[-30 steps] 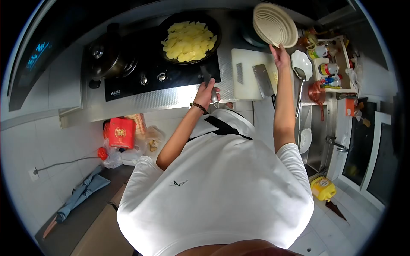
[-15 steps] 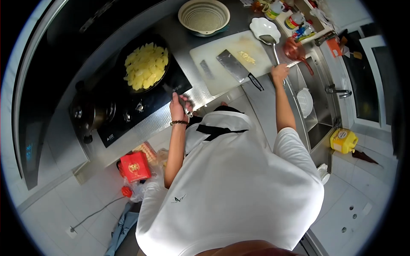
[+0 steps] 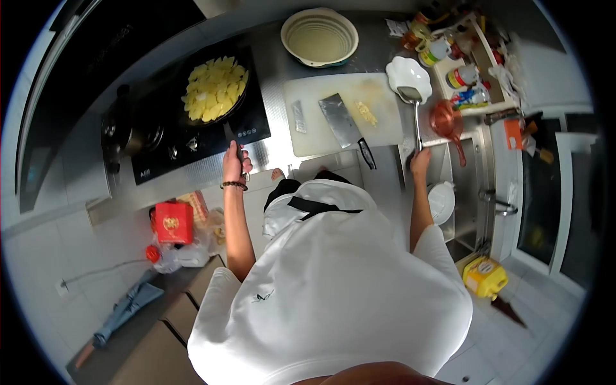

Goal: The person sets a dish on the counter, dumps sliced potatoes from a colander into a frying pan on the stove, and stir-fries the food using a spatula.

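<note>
My left hand (image 3: pixel 237 163) is closed around the handle (image 3: pixel 230 133) of a black frying pan on the stove. Pale yellow slices, like potato, are heaped in the pan (image 3: pixel 215 90). On the other side, my right hand (image 3: pixel 420 162) grips the long metal handle of a spatula (image 3: pixel 416 119). The spatula's head rests in a white scalloped dish (image 3: pixel 408 74). Between my hands lies a white cutting board (image 3: pixel 311 142). A cleaver (image 3: pixel 340 120) with a black handle and a small pile of chopped pale bits (image 3: pixel 366 113) are on it.
A collapsible basin (image 3: pixel 319 38) stands behind the board. To the right are a copper-coloured pan (image 3: pixel 445 120), a sink (image 3: pixel 467 192) holding a white strainer (image 3: pixel 441 202), and a bottle rack (image 3: pixel 494 64). A lidded pot (image 3: pixel 128 138) sits on the stove's left. A red box (image 3: pixel 173 222) is at lower left.
The camera view has turned and shifted, so the counter and sink appear lower on the right. My left hand stays on the pan handle and my right hand on the spatula.
</note>
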The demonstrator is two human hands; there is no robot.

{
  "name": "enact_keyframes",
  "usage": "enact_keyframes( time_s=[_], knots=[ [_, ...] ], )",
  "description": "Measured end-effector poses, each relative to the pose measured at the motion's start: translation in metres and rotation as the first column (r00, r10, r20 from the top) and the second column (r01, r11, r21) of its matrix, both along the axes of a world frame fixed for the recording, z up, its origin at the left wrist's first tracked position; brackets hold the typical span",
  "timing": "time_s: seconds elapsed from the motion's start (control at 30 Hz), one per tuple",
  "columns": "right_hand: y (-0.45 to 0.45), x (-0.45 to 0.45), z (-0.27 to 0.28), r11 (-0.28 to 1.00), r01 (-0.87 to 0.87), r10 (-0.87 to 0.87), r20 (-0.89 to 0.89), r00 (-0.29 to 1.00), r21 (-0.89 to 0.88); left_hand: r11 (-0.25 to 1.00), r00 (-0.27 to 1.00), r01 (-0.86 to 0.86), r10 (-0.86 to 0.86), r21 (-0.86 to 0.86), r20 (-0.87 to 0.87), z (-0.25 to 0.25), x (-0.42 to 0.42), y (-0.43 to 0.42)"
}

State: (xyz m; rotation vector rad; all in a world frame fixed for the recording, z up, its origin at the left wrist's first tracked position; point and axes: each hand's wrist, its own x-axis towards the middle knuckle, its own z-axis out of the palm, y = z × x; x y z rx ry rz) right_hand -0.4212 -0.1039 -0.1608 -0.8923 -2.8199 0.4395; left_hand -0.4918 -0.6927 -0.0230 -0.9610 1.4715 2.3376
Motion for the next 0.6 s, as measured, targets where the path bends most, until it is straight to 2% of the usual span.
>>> enact_keyframes(
  time_s=[0.07, 0.1, 0.17, 0.2, 0.23, 0.27, 0.37, 0.43, 0.57, 0.6],
  knots=[
    [0.000, 0.005, 0.014, 0.994, -0.078, 0.072, -0.082, 0.994, -0.072, 1.000, 1.000, -0.001, 0.001, 0.003, 0.019, -0.003, -0.003, -0.001],
    [0.003, 0.009, 0.019, 0.988, -0.108, 0.100, -0.075, 0.992, -0.113, 0.998, 0.998, -0.042, 0.045, -0.047, 0.046, -0.005, -0.007, 0.001],
    [0.004, 0.017, 0.037, 0.968, -0.198, 0.182, -0.109, 0.977, -0.154, 0.998, 0.993, -0.038, 0.042, -0.043, 0.107, -0.002, -0.012, -0.001],
    [0.002, 0.017, 0.052, 0.954, -0.256, 0.232, -0.157, 0.960, -0.154, 0.998, 0.997, -0.004, 0.000, 0.058, 0.074, -0.003, -0.013, -0.006],
    [-0.018, 0.012, 0.095, 0.937, -0.267, 0.252, -0.097, 0.963, -0.224, 0.987, 0.999, 0.036, -0.041, 0.155, 0.028, -0.004, -0.013, -0.011],
    [-0.024, 0.006, 0.113, 0.910, -0.349, 0.309, -0.194, 0.931, -0.225, 0.992, 0.998, 0.021, -0.029, 0.126, 0.064, 0.004, -0.013, -0.008],
    [-0.073, -0.030, 0.200, 0.831, -0.519, 0.487, -0.187, 0.853, -0.201, 0.995, 0.999, 0.028, -0.030, 0.099, 0.016, 0.001, -0.011, -0.005],
    [-0.109, -0.068, 0.239, 0.663, -0.748, 0.726, -0.259, 0.637, 0.017, 0.990, 0.999, 0.036, -0.036, 0.138, -0.004, -0.001, -0.011, -0.008],
    [-0.215, -0.132, 0.307, 0.414, -0.910, 0.872, -0.295, 0.391, 0.017, 0.982, 0.998, 0.059, -0.054, 0.180, -0.032, 0.000, -0.008, -0.009],
    [-0.240, -0.144, 0.322, 0.369, -0.929, 0.909, -0.224, 0.352, 0.038, 0.980, 0.997, 0.073, -0.067, 0.186, -0.039, -0.002, -0.008, -0.010]
  ],
)
